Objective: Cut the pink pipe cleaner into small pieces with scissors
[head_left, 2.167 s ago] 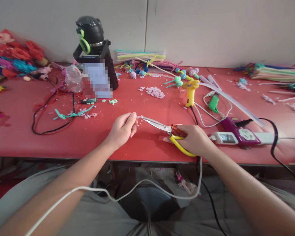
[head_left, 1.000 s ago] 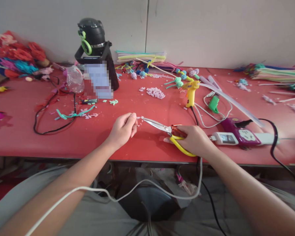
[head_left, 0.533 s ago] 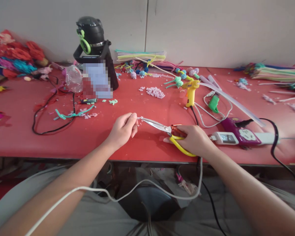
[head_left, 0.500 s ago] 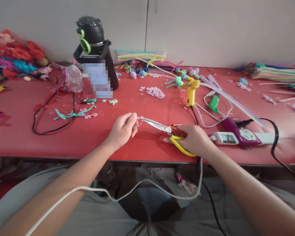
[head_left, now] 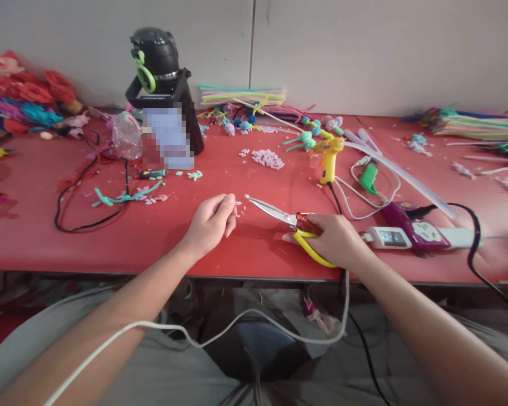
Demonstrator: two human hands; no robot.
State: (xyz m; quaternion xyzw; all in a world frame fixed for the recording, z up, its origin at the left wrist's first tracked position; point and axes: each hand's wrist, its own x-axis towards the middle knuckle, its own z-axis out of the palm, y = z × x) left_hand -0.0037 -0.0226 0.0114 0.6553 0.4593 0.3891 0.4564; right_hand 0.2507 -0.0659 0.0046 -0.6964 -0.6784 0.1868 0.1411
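My left hand [head_left: 215, 221] is closed in a pinch, with the short pale end of a pipe cleaner [head_left: 237, 203] sticking out past the thumb. Most of that piece is hidden by the fingers. Scissors [head_left: 275, 212] with yellow and orange-red handles are gripped in my right hand [head_left: 336, 239]. Their blades look nearly closed and point left, the tips a short gap away from my left fingers. A tiny pale bit is at the blade tips, and small scraps lie on the red table below. Behind them sits a pile of cut pale lilac pieces [head_left: 268, 159].
A yellow glue gun [head_left: 329, 160] stands behind my right hand, near a purple power strip [head_left: 415, 225]. A black bottle [head_left: 165, 84] with a phone leaning on it stands back left. Pipe cleaner bundles [head_left: 243, 96] lie along the wall. A white cable [head_left: 245, 313] hangs across my lap.
The scissors' tips have drawn back from my left fingers and lifted slightly, leaving a gap. The pale end at my left fingers looks shorter. My left hand has barely moved.
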